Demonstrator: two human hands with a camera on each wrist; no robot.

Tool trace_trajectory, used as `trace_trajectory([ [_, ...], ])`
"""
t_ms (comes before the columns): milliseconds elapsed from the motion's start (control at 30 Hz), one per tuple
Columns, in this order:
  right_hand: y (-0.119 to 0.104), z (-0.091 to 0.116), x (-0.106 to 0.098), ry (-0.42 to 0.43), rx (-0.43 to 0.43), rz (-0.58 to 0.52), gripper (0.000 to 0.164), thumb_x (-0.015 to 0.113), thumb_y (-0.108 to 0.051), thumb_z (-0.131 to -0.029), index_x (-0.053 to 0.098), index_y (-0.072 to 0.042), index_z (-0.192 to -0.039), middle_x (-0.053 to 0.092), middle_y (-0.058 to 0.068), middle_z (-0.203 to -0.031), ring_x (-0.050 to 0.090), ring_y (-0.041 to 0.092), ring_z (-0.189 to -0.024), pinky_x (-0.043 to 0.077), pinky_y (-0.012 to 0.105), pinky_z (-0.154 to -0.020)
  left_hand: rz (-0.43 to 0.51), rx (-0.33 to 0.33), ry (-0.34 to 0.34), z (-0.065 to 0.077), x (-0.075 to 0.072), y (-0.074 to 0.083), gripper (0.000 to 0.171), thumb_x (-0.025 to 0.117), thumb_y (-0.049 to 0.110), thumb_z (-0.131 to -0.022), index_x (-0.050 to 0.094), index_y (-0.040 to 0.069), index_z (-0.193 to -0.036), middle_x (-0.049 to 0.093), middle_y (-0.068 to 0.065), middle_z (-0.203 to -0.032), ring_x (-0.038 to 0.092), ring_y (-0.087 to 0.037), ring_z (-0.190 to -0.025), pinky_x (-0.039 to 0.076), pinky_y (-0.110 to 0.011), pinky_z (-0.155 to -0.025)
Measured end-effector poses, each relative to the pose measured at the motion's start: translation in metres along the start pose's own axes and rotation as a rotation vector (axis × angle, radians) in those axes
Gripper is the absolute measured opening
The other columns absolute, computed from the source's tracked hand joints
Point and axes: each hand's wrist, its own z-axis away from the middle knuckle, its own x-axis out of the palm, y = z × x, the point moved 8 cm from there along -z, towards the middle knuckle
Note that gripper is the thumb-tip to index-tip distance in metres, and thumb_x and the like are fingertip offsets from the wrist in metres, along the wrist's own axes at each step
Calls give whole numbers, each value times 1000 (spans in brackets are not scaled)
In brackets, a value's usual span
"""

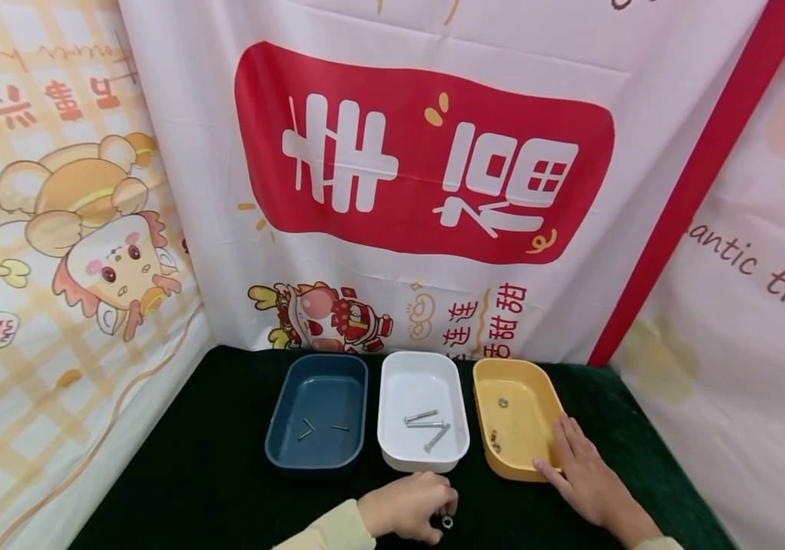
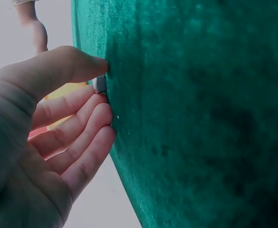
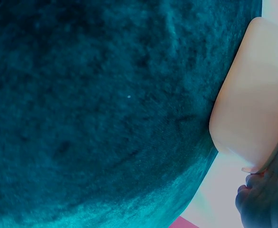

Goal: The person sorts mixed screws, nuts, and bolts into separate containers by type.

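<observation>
A small metal nut point(image 1: 447, 522) lies on the dark green cloth in front of the white tray. My left hand point(image 1: 409, 506) reaches down beside it, thumb and fingertips apart around it. In the left wrist view the nut point(image 2: 100, 84) shows in the gap between the thumb and the forefinger tip. My right hand point(image 1: 588, 473) rests against the near right corner of the yellow tray point(image 1: 523, 424), fingers extended along its side and thumb at the near rim. A few nuts point(image 1: 503, 402) lie inside that tray. The right wrist view shows the tray's outer wall point(image 3: 253, 95).
The white tray point(image 1: 422, 374), with long bolts point(image 1: 437, 438) in it, stands in the middle. To its left is a dark blue tray point(image 1: 327, 378) holding small screws point(image 1: 340, 428). Printed cloth hangings point(image 1: 427, 305) stand behind and along both sides of the green-covered table point(image 1: 179, 473).
</observation>
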Motion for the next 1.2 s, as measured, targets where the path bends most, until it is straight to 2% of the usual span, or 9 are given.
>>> trace_trajectory([
  [267, 1, 0, -1, 11, 3, 7, 103, 41, -74, -102, 11, -2, -169, 9, 22, -177, 12, 50, -161, 21, 72, -126, 2, 25, 35, -6, 2, 2, 16, 87, 18, -84, 74, 25, -93, 64, 17, -86, 53, 10, -74, 45, -6, -65],
  [667, 0, 2, -2, 17, -4, 8, 102, 42, -73, -102, 12, -2, -169, 9, 22, -177, 13, 50, -161, 22, 72, -126, -4, 23, 29, -12, 1, 5, 15, 88, 19, -83, 74, 25, -86, 67, 19, -76, 53, 12, -66, 44, -5, -62],
  [933, 0, 2, -2, 25, -8, 7, 102, 42, -73, -102, 12, -2, -169, 10, 22, -177, 13, 51, -161, 23, 71, -126, 36, 5, -7, -11, -1, 6, 14, 89, 20, -84, 75, 24, -86, 67, 18, -76, 55, 12, -66, 46, -6, -61],
  [1200, -1, 2, -3, 28, -4, 6, 102, 42, -73, -102, 12, -3, -169, 10, 22, -177, 14, 50, -161, 23, 71, -125, 54, 10, -22, -11, -12, 15, 14, 88, 19, -85, 74, 23, -86, 67, 18, -76, 55, 11, -66, 46, -7, -61],
])
